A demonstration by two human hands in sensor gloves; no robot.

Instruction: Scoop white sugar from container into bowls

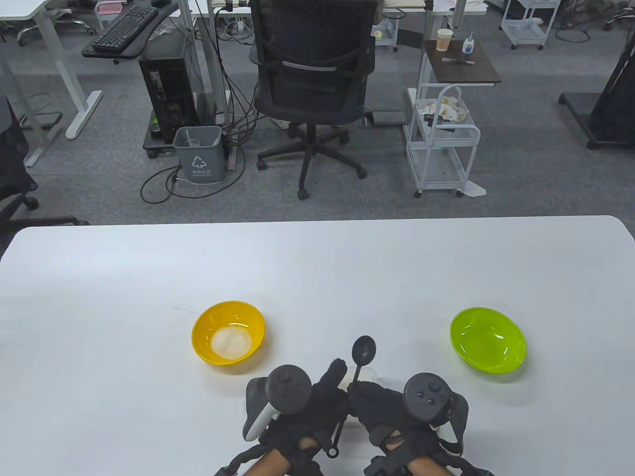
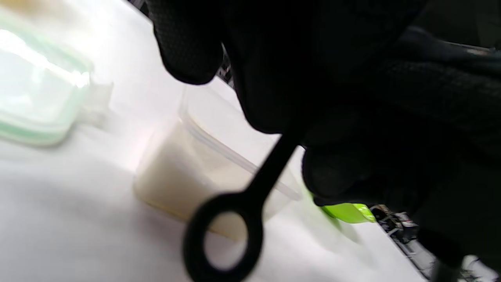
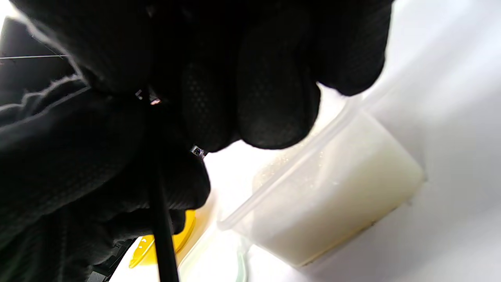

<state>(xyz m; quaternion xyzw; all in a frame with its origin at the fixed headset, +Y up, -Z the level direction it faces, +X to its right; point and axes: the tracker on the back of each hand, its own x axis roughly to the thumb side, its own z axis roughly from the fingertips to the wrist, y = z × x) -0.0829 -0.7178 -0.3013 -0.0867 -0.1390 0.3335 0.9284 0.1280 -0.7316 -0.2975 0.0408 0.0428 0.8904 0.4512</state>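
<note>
Both hands were bunched together at the near edge of the table (image 1: 99, 277), right over the clear sugar container (image 3: 332, 184), which sat between them and was mostly hidden from above. The black spoon (image 1: 362, 349) stuck up and away from the hands, bowl end empty as far as I could see, ring end hanging down toward the person. The left hand (image 1: 302, 401) and right hand (image 1: 392, 404) both had fingers closed around the handle area, but honestly I couldn't tell which one was really carrying it; looked like a handover or a regrip.

The yellow bowl (image 1: 228, 332) on the left already had a mound of sugar in it. The green bowl (image 1: 487, 339) off to the right looked empty, so I'd guess that one was next. A green-rimmed lid (image 2: 35, 90) lay just beside the container.

For doing this step well: settle the spoon in one hand first, use the other to steady the tub, dig shallow so it doesn't heap, and carry it level across that gap to the green bowl.
</note>
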